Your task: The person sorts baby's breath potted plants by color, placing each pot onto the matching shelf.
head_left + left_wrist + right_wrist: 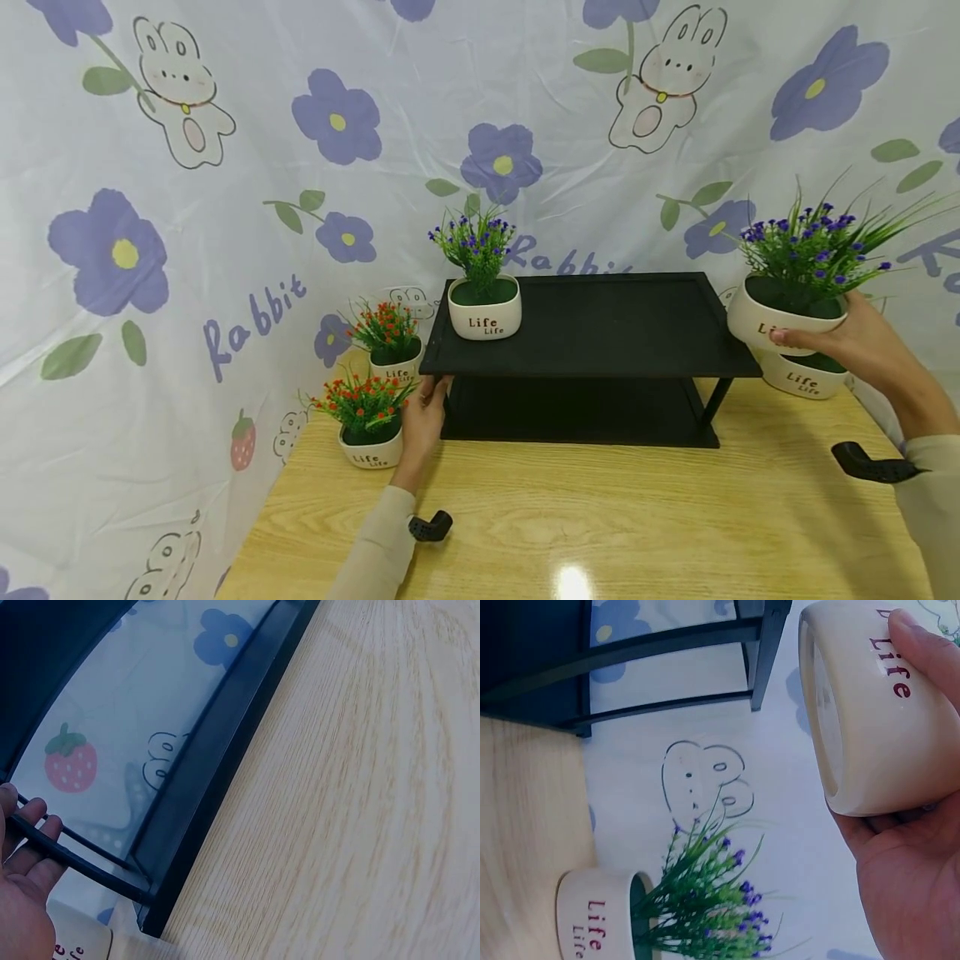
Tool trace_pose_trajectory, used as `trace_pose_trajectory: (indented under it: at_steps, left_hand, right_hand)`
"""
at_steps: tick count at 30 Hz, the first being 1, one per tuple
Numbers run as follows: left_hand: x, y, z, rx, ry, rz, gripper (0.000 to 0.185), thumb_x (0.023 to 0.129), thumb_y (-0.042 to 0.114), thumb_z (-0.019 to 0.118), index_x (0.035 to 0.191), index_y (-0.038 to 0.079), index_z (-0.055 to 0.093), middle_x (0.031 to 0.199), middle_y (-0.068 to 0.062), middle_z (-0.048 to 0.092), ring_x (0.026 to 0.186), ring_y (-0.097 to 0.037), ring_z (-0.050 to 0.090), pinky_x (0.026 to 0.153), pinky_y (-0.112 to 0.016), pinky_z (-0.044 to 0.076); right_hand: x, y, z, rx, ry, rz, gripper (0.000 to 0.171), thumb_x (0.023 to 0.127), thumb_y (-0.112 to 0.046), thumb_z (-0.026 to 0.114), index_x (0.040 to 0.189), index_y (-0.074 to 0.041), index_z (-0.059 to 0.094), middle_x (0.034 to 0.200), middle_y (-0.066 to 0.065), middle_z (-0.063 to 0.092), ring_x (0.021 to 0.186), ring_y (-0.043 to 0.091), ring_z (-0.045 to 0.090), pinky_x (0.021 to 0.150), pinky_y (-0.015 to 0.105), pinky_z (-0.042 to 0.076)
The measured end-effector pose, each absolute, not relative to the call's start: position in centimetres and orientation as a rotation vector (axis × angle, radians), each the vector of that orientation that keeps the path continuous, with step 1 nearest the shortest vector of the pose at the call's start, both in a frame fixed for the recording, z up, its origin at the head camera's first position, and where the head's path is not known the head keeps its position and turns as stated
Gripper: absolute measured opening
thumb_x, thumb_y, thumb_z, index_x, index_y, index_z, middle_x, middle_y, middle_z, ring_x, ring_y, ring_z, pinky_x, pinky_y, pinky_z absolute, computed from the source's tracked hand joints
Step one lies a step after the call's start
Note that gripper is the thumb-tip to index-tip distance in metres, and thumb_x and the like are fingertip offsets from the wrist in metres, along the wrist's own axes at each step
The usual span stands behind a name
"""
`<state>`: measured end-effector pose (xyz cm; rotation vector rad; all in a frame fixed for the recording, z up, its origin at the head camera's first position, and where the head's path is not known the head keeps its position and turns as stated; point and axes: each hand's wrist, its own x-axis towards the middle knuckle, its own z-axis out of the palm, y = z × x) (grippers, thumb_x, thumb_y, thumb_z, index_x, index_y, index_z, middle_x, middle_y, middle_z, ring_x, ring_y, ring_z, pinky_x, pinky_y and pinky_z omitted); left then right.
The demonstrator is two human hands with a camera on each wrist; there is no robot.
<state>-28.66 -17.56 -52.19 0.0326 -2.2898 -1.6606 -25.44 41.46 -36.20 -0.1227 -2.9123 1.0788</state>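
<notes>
Right hand (pixel 862 346) grips purple-flowered pot (pixel 780 317), fingers curled round it, aloft beside black shelf's (pixel 600 321) right edge. Left hand (pixel 423 417) holds shelf's left-end rail, fingers wrapped round it.

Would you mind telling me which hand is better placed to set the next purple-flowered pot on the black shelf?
The right hand: it already holds a purple-flowered pot lifted beside the black shelf, whose top is bare there. The left hand grips the shelf's left end.

Glossy ceramic pot (pixel 780 321), matt black shelf (pixel 600 321)
</notes>
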Motion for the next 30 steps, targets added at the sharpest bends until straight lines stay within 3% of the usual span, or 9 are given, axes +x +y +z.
trace_pose_trajectory:
  at_steps: [16, 23, 24, 27, 30]
  left_hand:
    - [-28.6, -17.6, -52.4, 0.046, -2.334, -1.673, 0.046, 0.115, 0.029, 0.051, 0.159, 0.017, 0.053, 0.154, -0.011, 0.061, 0.140, -0.029, 0.061, 0.112, -0.052, 0.052]
    - [-28.5, -17.6, -52.3, 0.037, -2.332, -1.686, 0.047, 0.115, 0.031, 0.052, 0.160, 0.018, 0.051, 0.153, -0.010, 0.062, 0.130, -0.030, 0.066, 0.096, -0.042, 0.051]
    - [-28.5, -17.6, -52.3, 0.040, -2.333, -1.685, 0.047, 0.115, 0.032, 0.052, 0.159, 0.018, 0.052, 0.153, -0.010, 0.062, 0.131, -0.028, 0.065, 0.095, -0.039, 0.051]
    - [-28.6, -17.7, -52.3, 0.045, -2.333, -1.685, 0.046, 0.115, 0.031, 0.052, 0.158, 0.018, 0.053, 0.151, -0.011, 0.064, 0.118, -0.031, 0.068, 0.085, -0.030, 0.049]
    - [-28.6, -17.7, -52.3, 0.048, -2.331, -1.683, 0.044, 0.115, 0.030, 0.052, 0.157, 0.018, 0.056, 0.142, -0.016, 0.069, 0.092, -0.029, 0.065, 0.072, -0.024, 0.045]
  right_hand:
    - [-27.3, 38.5, -34.2, 0.009, -2.938, 1.136, 0.129, 0.096, -0.056, 0.073, 0.166, -0.009, -0.025, 0.173, 0.033, -0.017, 0.153, 0.070, 0.002, 0.108, 0.091, 0.020]
    - [-28.0, 37.0, -33.7, 0.051, -2.949, 1.112, 0.130, 0.095, -0.055, 0.074, 0.166, -0.005, -0.023, 0.172, 0.035, -0.014, 0.153, 0.070, 0.005, 0.109, 0.089, 0.022]
    - [-28.2, 36.7, -33.7, 0.066, -2.939, 1.115, 0.130, 0.095, -0.054, 0.075, 0.167, -0.006, -0.022, 0.173, 0.035, -0.012, 0.153, 0.070, 0.006, 0.110, 0.090, 0.018]
    - [-28.7, 35.8, -33.6, 0.107, -2.907, 1.143, 0.128, 0.094, -0.050, 0.078, 0.169, -0.012, -0.018, 0.175, 0.032, -0.006, 0.155, 0.067, 0.008, 0.111, 0.090, 0.016]
    - [-29.1, 35.1, -33.5, 0.136, -2.893, 1.177, 0.128, 0.093, -0.048, 0.080, 0.170, -0.017, -0.018, 0.176, 0.029, -0.005, 0.156, 0.065, 0.009, 0.112, 0.089, 0.017]
